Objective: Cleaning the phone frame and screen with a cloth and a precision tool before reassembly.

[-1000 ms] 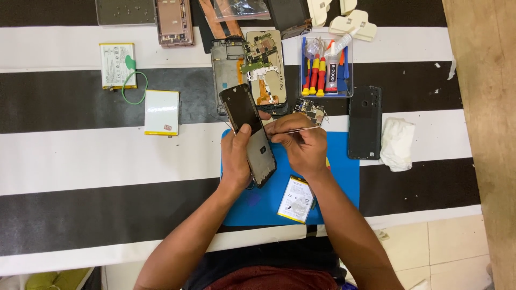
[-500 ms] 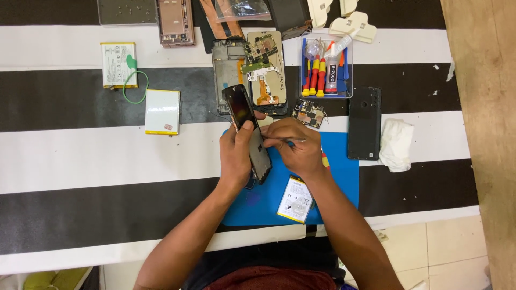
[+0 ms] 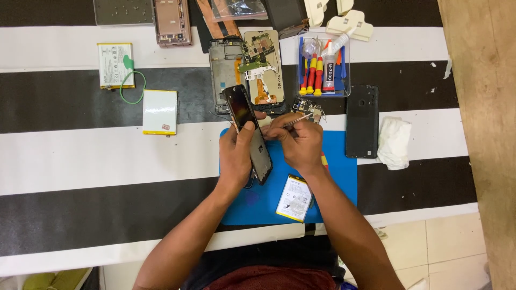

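Head view: your left hand point(image 3: 236, 156) grip is clamped on the phone point(image 3: 248, 131), tilted above the blue mat point(image 3: 338, 177). Your right hand point(image 3: 298, 142) pinches tweezers point(image 3: 300, 119) beside its upper edge.

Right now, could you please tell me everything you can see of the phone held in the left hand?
The phone is a slim dark slab with a glossy black face and a thin black frame. It is raised on edge above the blue mat, top end tilted toward the opened phones beyond. The left hand grips its lower half, thumb across the face. The right hand meets its side, holding tweezers.
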